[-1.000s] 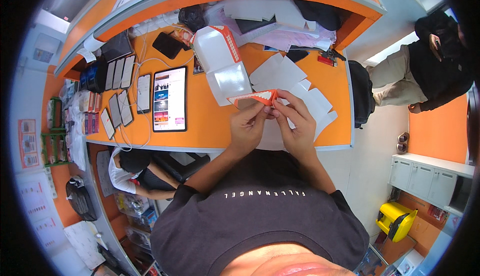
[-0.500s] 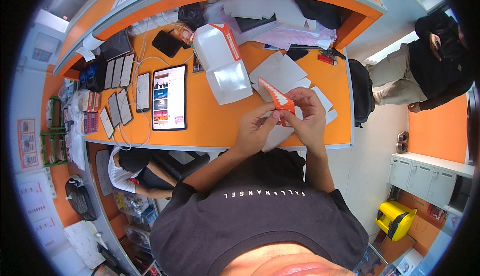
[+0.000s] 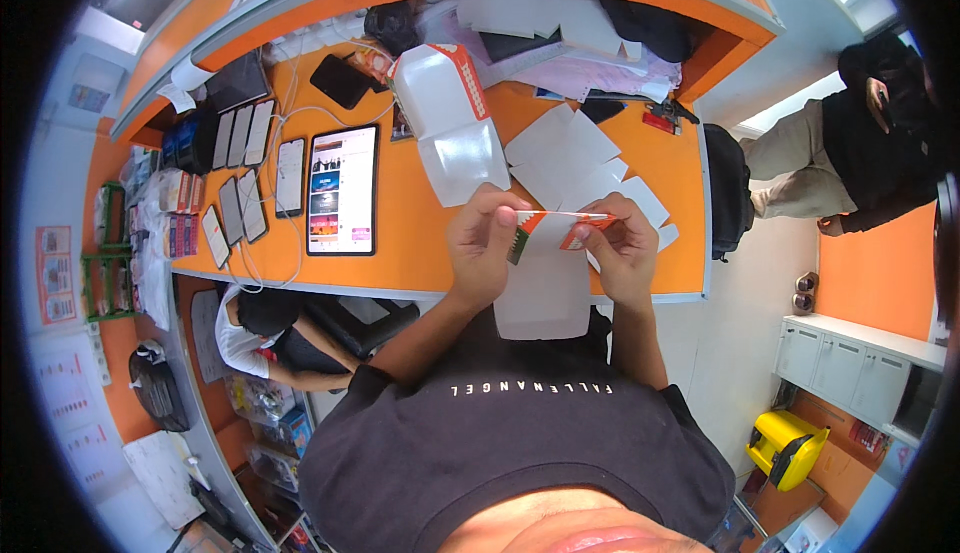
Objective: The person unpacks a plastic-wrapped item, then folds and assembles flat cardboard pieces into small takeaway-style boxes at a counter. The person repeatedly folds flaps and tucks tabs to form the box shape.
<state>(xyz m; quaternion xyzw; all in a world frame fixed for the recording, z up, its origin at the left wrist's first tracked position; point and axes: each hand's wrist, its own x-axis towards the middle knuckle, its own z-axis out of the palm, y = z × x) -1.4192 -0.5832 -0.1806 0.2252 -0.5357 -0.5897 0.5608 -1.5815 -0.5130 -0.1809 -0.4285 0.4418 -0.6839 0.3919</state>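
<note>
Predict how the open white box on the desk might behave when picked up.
The box is probably light for its size, as its thin shell shows nothing inside. It may fold at the crease between its two halves. Its glossy white lining suggests a slightly slippery surface.

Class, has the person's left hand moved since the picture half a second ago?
Yes: the left hand has moved left, nearer the stationary tablet.

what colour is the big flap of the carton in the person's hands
Plain white; the big flap shows best in the head view.
</note>
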